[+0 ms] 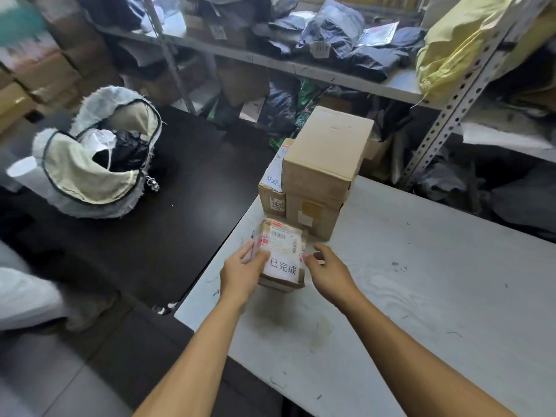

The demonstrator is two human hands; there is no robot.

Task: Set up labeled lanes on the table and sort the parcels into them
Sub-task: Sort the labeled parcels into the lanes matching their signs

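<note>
Shelves of parcels stand behind our white table (421, 281). Our left hand (240, 273) and right hand (326, 270) grip a small box (281, 257) by its sides, label up, near the stacked boxes (319, 176), probably marking a lane.

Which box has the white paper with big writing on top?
The small box between the hands, nearest the person; the others are stacked behind it.
</note>
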